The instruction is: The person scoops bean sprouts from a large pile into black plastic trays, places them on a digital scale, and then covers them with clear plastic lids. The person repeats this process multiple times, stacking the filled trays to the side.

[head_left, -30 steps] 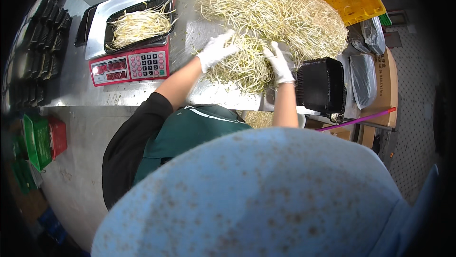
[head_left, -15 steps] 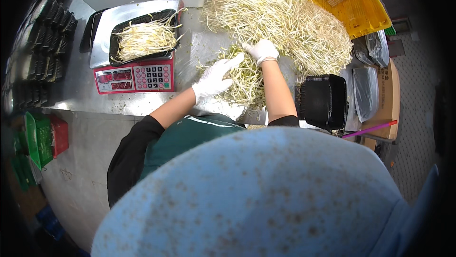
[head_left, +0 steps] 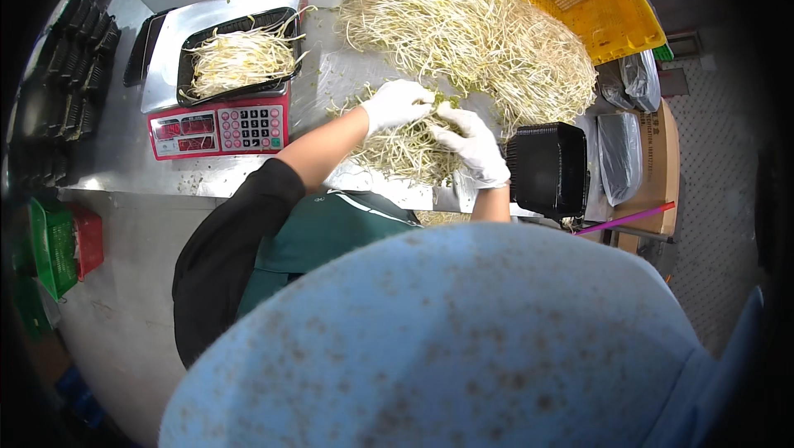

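Sprouts in small loose pile on metal surface, nearer the person than bigger heap. Left hand, right hand at pile's far side, gloved; left grip narrow, right half-curled, can't tell whether either pinches sprouts.
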### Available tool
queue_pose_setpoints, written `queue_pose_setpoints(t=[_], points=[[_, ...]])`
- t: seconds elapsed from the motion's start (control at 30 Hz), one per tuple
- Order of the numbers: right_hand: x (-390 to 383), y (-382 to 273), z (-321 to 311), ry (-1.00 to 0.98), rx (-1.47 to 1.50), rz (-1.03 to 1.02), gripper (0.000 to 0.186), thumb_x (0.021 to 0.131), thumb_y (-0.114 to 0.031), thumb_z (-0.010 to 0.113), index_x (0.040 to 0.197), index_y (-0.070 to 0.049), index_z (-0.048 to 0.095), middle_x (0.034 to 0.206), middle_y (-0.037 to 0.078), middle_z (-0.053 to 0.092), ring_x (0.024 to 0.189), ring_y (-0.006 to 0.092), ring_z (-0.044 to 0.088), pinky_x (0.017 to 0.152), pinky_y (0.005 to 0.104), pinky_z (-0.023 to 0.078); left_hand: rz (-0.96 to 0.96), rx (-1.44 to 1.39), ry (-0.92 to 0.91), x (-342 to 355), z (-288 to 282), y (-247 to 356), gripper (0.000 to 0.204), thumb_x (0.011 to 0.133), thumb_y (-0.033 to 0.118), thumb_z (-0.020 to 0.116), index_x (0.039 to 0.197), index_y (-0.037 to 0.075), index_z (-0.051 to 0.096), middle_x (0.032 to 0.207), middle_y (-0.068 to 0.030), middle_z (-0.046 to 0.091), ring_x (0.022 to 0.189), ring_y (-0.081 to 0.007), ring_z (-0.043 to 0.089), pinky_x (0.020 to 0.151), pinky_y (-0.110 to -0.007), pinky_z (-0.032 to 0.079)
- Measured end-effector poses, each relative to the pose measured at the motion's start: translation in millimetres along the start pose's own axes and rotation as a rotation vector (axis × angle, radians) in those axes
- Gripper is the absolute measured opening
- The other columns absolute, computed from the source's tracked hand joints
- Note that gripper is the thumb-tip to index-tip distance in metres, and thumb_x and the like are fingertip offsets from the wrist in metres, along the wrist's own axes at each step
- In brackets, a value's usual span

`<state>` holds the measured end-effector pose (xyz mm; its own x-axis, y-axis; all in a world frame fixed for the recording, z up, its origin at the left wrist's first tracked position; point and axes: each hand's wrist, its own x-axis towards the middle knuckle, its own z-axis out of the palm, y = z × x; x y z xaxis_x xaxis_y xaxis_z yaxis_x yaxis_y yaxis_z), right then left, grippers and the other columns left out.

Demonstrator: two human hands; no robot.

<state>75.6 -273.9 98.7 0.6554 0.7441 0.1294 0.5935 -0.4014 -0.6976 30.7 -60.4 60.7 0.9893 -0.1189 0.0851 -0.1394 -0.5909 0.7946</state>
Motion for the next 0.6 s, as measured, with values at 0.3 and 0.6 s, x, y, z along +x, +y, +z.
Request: queue_pose_setpoints(t=[0.3,0.6], points=[[123.7,-10.9,14.8,-0.233,-0.471,0.678,0.077,0.076,-0.066,0.063,0.115,0.0,0.064,0.115,0.019,0.065,0.105,0.0325,0.063,0.091,0.0392,0.048,0.299,0.29,0.269,-103.6,3.6,20.9,0.027,0.089,0.022,0.056,0.115,0.016,0.064,0.115,-0.0046,0.063,0.108,-0.0225,0.056,0.103,-0.051,0.032],[82.1,20.7,-19.1,-0.242,-0.141,0.649,0.038,0.083,-0.039,0.071,0.079,-0.002,0.065,0.074,0.008,0.067,0.061,0.0177,0.055,0.066,0.034,0.045,0.032,0.046,0.478,-174.1,-30.4,20.3,0.038,0.086,0.01,0.058,0.124,0.011,0.061,0.115,-0.0121,0.061,0.101,-0.0299,0.057,0.089,-0.039,0.045]])
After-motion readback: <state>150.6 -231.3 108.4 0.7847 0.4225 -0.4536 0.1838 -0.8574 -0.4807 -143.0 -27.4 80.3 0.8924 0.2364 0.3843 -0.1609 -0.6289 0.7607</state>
